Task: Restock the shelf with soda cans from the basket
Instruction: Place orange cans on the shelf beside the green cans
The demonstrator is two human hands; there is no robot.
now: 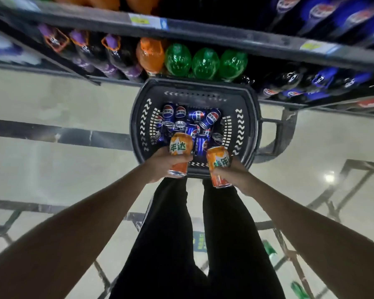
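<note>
Over near rim of basket (138, 126), two orange cans held above legs. Left hand (160, 167) grip wrapped round left can (180, 155); right hand (231, 175) grip wrapped round right can (219, 167). Basket dark slotted plastic, on floor against shelf (203, 31). Blue cans (194, 124) heaped inside, count unclear. Three green bottles (205, 62) on bottom shelf just behind.

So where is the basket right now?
In the head view the basket sits on the floor, centre frame, against the bottom shelf below the green bottles, just beyond both hands.
</note>
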